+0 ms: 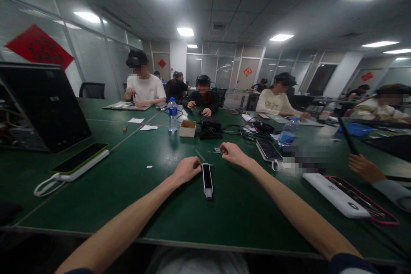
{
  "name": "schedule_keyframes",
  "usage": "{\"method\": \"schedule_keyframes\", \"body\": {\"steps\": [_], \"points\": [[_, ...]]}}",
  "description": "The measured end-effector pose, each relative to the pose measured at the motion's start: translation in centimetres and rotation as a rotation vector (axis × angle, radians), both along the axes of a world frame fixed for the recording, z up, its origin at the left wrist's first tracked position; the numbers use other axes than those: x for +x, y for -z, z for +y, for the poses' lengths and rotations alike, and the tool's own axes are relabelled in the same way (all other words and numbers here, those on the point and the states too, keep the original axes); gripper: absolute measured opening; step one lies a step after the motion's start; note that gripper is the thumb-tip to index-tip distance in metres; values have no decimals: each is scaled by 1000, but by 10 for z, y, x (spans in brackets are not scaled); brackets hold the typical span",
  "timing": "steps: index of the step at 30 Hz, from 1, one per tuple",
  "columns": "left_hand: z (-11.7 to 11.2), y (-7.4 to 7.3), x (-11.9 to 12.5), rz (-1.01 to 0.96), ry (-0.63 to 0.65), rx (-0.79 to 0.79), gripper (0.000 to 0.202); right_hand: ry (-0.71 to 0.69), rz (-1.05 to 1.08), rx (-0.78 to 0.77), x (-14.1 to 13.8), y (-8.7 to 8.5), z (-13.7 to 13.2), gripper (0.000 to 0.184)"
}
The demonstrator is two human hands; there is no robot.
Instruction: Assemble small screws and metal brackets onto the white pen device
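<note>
Device (208, 182), head view: flat on the surface (128, 218), far end beside the left fingers.
Left hand (188, 168): fingers curled; whether the grip is clamped, I cannot tell.
Right hand (235, 154): fingertips bunched by a small piece (217, 150); hold unclear.
Handling: best steady the device lightly, small piece by its edges.
</note>
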State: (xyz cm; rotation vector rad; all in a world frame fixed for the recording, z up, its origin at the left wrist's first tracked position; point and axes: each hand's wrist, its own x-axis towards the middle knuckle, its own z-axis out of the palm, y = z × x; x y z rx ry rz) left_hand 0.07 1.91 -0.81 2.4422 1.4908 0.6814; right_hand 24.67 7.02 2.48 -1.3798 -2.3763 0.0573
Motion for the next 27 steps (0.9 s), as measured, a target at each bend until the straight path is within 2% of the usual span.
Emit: {"method": "schedule_keyframes", "body": {"steps": [6, 15, 27], "points": [[-4, -4, 3, 13, -32, 10, 16, -159, 140, 70, -23, 12, -34, 24], [-4, -4, 4, -2, -40, 15, 14, -176, 330, 70, -24, 42, -41, 24], [-3, -2, 2, -28, -31, 16, 13, -164, 372, 46, -27, 45, -45, 27]]}}
